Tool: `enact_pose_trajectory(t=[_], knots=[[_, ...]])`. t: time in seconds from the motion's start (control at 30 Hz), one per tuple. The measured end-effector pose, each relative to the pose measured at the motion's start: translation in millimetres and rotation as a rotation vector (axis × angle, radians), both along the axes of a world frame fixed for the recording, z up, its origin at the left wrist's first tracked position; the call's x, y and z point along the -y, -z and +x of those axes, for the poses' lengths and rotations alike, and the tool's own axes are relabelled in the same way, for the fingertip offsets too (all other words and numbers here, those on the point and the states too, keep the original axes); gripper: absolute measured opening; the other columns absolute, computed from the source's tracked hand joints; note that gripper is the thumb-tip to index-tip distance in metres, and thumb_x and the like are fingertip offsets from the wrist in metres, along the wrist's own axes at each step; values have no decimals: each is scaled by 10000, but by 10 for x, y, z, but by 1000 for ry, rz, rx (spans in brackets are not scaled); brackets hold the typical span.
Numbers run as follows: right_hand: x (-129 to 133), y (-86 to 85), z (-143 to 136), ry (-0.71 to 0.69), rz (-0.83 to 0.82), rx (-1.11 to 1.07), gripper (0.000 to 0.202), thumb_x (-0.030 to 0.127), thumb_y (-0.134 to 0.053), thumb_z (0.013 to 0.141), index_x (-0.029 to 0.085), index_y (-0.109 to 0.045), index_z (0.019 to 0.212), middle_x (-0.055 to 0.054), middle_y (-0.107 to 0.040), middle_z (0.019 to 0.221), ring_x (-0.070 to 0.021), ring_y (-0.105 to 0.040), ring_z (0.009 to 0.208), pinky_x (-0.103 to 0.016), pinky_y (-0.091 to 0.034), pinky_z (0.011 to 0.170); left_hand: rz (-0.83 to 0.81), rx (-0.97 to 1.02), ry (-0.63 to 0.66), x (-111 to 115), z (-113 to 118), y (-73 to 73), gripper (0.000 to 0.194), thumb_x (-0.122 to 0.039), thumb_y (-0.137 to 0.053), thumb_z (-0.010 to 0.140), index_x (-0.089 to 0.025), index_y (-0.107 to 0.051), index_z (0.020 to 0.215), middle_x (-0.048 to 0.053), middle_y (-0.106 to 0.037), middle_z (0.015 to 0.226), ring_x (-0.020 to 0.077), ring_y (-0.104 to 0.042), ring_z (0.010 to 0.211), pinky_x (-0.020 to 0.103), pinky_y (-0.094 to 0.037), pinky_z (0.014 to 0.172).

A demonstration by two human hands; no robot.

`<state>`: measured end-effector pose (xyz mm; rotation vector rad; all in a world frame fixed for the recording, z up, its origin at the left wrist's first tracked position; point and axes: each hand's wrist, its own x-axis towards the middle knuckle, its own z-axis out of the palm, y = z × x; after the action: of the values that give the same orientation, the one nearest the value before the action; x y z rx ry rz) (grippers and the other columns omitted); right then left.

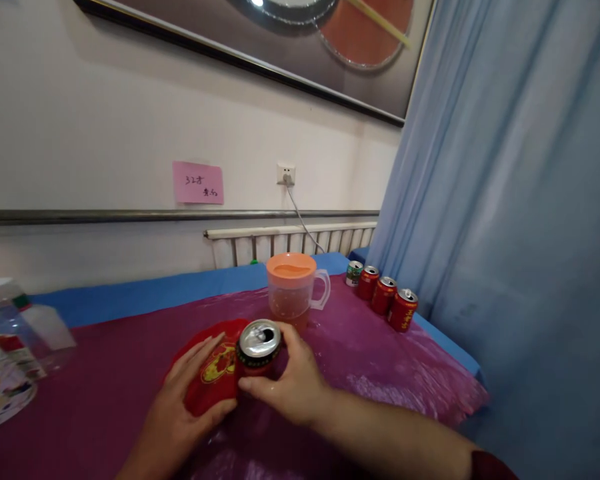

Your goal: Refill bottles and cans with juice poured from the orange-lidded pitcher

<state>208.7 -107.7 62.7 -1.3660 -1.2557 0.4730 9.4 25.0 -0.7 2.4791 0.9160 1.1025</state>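
Note:
An opened drink can (258, 360), dark at the top with a silver lid and red lower down, is gripped from its right side by my right hand (300, 380). My left hand (180, 400) rests over the left part of a red plate (200, 400) with a yellow pattern. Its thumb and fingers are spread, pointing toward the can, with nothing between them. Just behind the can stands a clear plastic jug (289, 300) with an orange lid and a handle on its right; some liquid shows low in it.
Several cans stand in a row at the right: a green-white can (354, 274) farthest back, then red cans (403, 310). Clear containers (10, 333) sit at far left. Purple plastic sheeting (115, 353) covers the table. A blue curtain (505, 200) hangs at right; a wall rail (130, 217) runs behind.

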Motion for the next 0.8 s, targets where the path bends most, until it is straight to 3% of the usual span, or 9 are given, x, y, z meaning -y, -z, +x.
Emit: enact_pose_trajectory(t=[0.1,0.2,0.37,0.5,0.6,0.73,0.8], knots=[[321,96,335,93,46,-28,583,303,-784,736,271,-599,1288,-84,-705,1275,-318,-661,1182,-444,-529,1034,-1,54,-70,40,15,-69,626,-610,-624,831,-326,-577,1388,84,-605,1422,358,-615,1271,533,-522,1062],[675,353,786,328,73,-48,601,424,-794,723,214,-602,1252,-86,-724,1237,-314,-673,1150,-454,-554,985,-31,92,-136,106,61,-155,527,-586,-587,847,-309,-647,1291,80,-640,1369,365,-639,1232,559,-517,1064],[1100,743,1659,675,42,-60,709,545,-820,659,185,-583,1221,-122,-707,1231,-309,-655,1144,-462,-494,1024,-75,131,-228,215,141,-290,461,-552,-577,839,-283,-680,1199,91,-674,1299,369,-663,1182,580,-519,1052],[1213,882,2242,912,-45,2,796,651,-787,618,173,-570,1216,-135,-705,1173,-295,-675,1019,-421,-518,930,-114,108,-240,207,135,-283,433,-564,-581,844,-329,-658,1199,52,-657,1313,348,-638,1224,571,-481,1096],[1230,955,2520,1022,-101,33,817,673,-772,608,170,-564,1218,-142,-708,1131,-310,-668,985,-421,-511,889,-152,84,-267,182,114,-239,396,-579,-584,849,-402,-641,1198,-5,-641,1329,334,-625,1247,555,-485,1092],[1235,1065,2717,1058,-147,40,846,695,-763,590,168,-563,1222,-155,-704,1131,-343,-660,1015,-440,-497,889,-177,81,-303,200,140,-200,402,-610,-576,843,-413,-648,1186,-12,-630,1343,342,-619,1253,429,-610,841],[1235,1118,2765,1062,-164,46,854,712,-752,590,166,-565,1219,-163,-701,1142,-352,-658,1028,-443,-496,891,-168,102,-324,227,169,-198,430,-623,-557,844,-381,-662,1183,8,-635,1345,351,-622,1242,360,-606,694]])
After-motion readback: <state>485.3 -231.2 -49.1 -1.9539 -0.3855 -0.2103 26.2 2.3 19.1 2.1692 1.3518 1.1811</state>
